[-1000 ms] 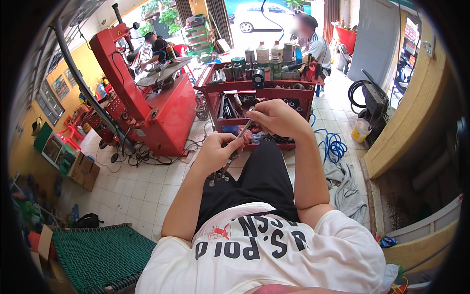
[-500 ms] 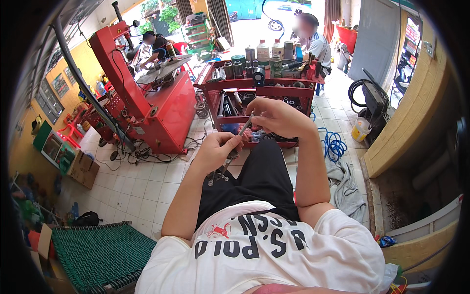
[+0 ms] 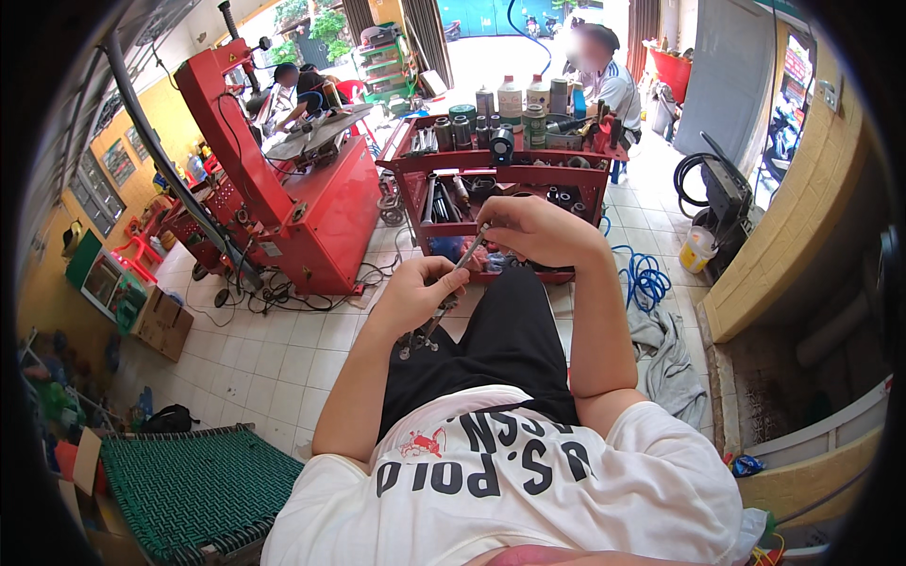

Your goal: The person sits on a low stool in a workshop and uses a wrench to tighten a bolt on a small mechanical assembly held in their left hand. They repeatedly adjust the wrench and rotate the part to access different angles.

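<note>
Over my lap, my left hand [image 3: 422,286] is closed round a slim grey metal part, its thumb pressed along it. The straight metal rod [image 3: 471,251] of this part slants up and away from my thumb. Below my fingers hangs its lower end [image 3: 415,347], with several small rounded tips; my hand hides the middle. At the rod's upper end my right hand [image 3: 540,229] is bent over, with thumb and fingertips pinched on the tip. What exactly those fingertips hold besides the rod is too small to make out.
Just ahead stands a red tool cart [image 3: 505,174] with sockets, bottles and cans on top and tools in its trays. A red machine [image 3: 321,226] stands left. Blue hose [image 3: 644,278] and grey cloth [image 3: 665,354] lie right. A green woven cot [image 3: 193,486] is near left. Two people work beyond.
Both hands keep nearly the same pose on the metal part, with the right fingertips shifted slightly at the rod's tip. The view has moved a little.
</note>
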`<action>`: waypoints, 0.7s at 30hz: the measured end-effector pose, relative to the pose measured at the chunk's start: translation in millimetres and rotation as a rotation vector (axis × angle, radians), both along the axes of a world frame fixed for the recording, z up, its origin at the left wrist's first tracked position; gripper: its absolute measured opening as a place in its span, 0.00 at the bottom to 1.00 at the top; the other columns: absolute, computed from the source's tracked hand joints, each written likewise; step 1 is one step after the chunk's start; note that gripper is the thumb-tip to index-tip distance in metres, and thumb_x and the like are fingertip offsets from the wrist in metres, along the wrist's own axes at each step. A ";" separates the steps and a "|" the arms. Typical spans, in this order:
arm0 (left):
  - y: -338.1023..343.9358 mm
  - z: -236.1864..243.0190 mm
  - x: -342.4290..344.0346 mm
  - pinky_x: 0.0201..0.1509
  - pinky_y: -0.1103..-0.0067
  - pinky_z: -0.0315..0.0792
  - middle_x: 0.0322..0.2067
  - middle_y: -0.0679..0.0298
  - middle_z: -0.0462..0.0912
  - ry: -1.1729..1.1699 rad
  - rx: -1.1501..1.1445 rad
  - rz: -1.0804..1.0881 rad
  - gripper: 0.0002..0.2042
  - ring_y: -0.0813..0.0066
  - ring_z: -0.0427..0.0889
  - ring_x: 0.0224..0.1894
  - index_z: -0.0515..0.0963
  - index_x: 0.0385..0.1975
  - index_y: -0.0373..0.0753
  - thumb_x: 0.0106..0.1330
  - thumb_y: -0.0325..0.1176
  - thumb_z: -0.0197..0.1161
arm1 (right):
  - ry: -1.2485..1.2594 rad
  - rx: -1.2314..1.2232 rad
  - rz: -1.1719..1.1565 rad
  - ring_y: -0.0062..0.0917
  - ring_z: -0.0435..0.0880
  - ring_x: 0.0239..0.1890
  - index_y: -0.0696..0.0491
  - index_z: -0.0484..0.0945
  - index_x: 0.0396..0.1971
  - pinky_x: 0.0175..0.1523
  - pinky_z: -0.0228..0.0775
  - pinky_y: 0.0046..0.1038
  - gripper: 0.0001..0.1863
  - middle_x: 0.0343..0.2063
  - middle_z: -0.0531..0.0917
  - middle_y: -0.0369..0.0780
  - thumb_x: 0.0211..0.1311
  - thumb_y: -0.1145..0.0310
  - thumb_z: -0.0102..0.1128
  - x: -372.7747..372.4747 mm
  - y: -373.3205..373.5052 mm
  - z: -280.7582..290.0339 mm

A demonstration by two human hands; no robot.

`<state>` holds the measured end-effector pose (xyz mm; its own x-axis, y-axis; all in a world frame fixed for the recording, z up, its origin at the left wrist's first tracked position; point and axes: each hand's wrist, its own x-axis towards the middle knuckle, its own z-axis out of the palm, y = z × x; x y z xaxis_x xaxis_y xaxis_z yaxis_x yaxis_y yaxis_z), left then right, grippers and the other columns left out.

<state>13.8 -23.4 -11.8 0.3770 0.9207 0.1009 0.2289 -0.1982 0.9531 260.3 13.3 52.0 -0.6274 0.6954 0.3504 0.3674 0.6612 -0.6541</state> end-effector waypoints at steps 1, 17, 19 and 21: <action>0.0 0.3 -0.1 0.33 0.81 0.77 0.28 0.65 0.83 -0.008 -0.008 -0.003 0.15 0.81 0.82 0.28 0.81 0.37 0.31 0.69 0.41 0.66 | 0.006 -0.006 0.004 0.17 0.76 0.21 0.58 0.76 0.43 0.27 0.69 0.26 0.09 0.22 0.80 0.37 0.70 0.69 0.57 0.2 -0.6 0.3; 2.7 -4.6 2.0 0.32 0.81 0.76 0.28 0.64 0.82 -0.027 -0.031 -0.074 0.15 0.80 0.82 0.28 0.80 0.37 0.31 0.72 0.40 0.62 | -0.090 -0.090 -0.045 0.17 0.77 0.19 0.59 0.79 0.36 0.26 0.70 0.23 0.12 0.19 0.79 0.36 0.70 0.64 0.58 -6.0 -3.1 4.0; 4.1 -6.4 0.4 0.33 0.80 0.76 0.30 0.63 0.83 -0.056 -0.042 -0.110 0.15 0.78 0.82 0.29 0.80 0.39 0.30 0.72 0.39 0.62 | -0.064 -0.053 -0.005 0.20 0.79 0.22 0.59 0.79 0.39 0.29 0.71 0.25 0.10 0.20 0.80 0.38 0.68 0.67 0.59 -5.7 -2.8 3.7; 5.7 -7.5 -0.4 0.35 0.79 0.77 0.31 0.61 0.83 -0.109 -0.053 -0.174 0.15 0.76 0.83 0.31 0.79 0.41 0.30 0.72 0.39 0.61 | -0.055 -0.054 0.001 0.25 0.84 0.26 0.58 0.80 0.42 0.33 0.74 0.28 0.10 0.23 0.83 0.42 0.66 0.68 0.61 -5.5 -6.3 8.0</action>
